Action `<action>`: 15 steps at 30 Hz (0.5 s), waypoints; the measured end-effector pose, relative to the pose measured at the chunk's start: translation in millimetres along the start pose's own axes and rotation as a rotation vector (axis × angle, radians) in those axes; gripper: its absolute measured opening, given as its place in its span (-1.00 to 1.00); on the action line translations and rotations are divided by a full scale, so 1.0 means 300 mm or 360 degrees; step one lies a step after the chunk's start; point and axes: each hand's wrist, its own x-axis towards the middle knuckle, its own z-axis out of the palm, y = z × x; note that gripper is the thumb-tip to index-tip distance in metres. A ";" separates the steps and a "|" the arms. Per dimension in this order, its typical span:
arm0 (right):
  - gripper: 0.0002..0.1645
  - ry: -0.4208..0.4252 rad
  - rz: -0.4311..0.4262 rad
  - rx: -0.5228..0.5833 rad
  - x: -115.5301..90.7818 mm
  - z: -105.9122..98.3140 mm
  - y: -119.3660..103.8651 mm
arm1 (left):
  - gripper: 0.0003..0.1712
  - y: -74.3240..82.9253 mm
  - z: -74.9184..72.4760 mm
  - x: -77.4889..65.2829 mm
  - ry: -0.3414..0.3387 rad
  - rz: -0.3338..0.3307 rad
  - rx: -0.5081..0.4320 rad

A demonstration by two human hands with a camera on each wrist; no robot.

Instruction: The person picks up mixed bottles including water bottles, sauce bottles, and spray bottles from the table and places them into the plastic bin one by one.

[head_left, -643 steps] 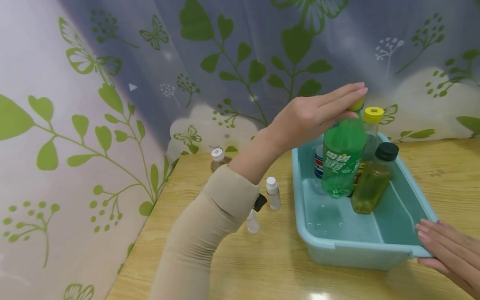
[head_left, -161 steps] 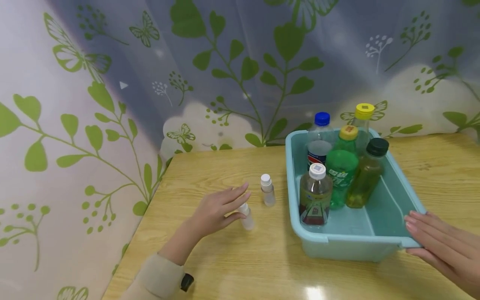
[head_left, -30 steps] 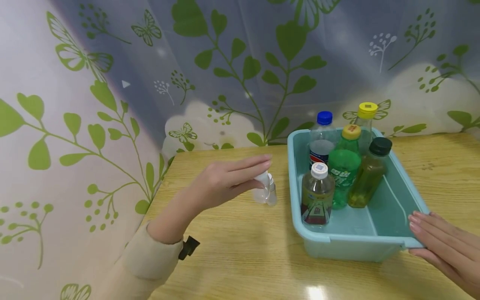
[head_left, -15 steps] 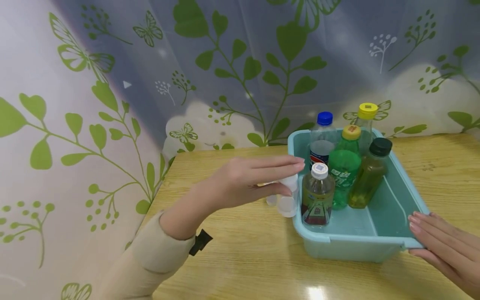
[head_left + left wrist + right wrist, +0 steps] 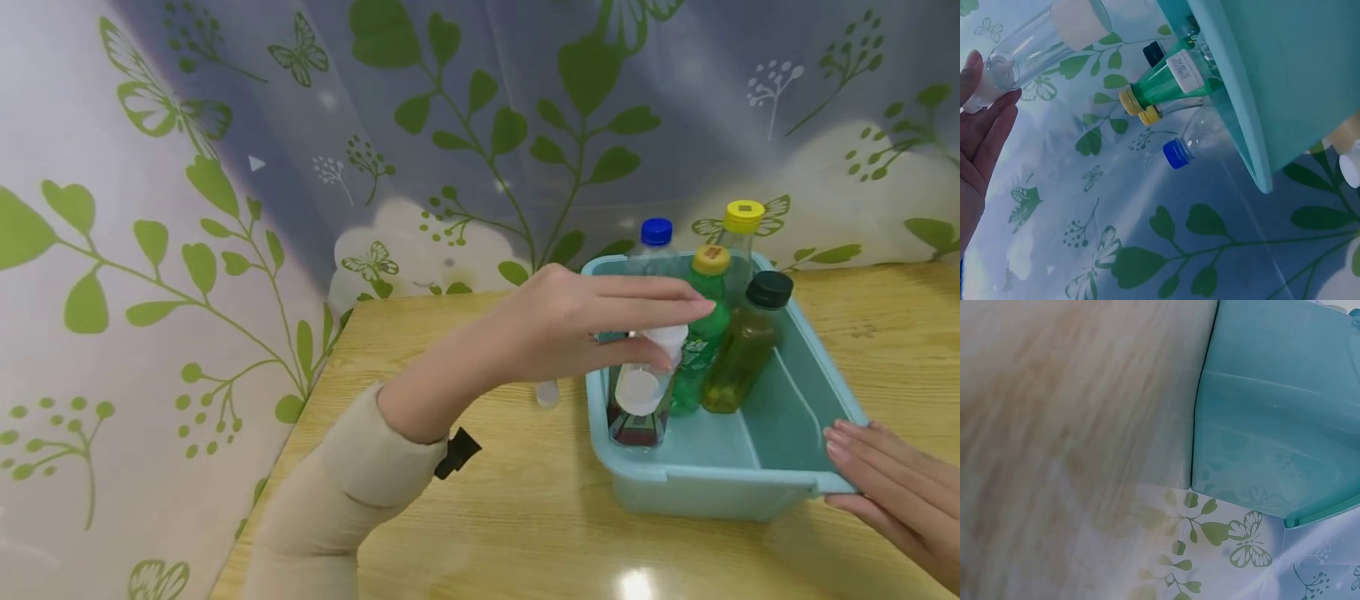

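My left hand (image 5: 577, 325) pinches a small clear bottle (image 5: 641, 392) by its white cap, thumb on one side and fingers on the other. The bottle hangs over the left part of the light blue plastic bin (image 5: 720, 479), in front of a larger drink bottle (image 5: 637, 433) with dark red contents, mostly hidden. In the left wrist view the small bottle (image 5: 1035, 56) shows its whitish base outward. My right hand (image 5: 900, 500) holds the bin's front right corner, fingers over the rim and thumb below; the right wrist view shows only bin wall (image 5: 1266, 425) and table.
Inside the bin stand a green soda bottle (image 5: 697, 358), a black-capped bottle (image 5: 742, 358), a yellow-capped bottle (image 5: 744, 218) and a blue-capped bottle (image 5: 656, 233). Another small bottle (image 5: 547, 393) stands on the wooden table (image 5: 487, 517) left of the bin. A patterned curtain (image 5: 465, 100) hangs behind.
My left hand has picked up the small bottle and carried it rightward, from beside the other small bottle to over the bin. The right hand stays at the bin's corner.
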 end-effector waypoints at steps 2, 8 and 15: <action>-0.44 0.0026 -0.0009 0.0027 -0.002 0.004 0.002 | -0.51 -0.006 0.002 0.026 -0.0075 -0.0051 -0.0015; -0.44 -0.0012 -0.0007 0.0032 -0.012 0.002 0.010 | -0.44 -0.028 0.024 0.105 -0.0241 -0.0165 -0.0109; -0.43 -0.0020 -0.0004 0.0026 -0.017 -0.001 0.013 | -0.40 -0.050 0.061 0.243 -0.0607 -0.0443 -0.0360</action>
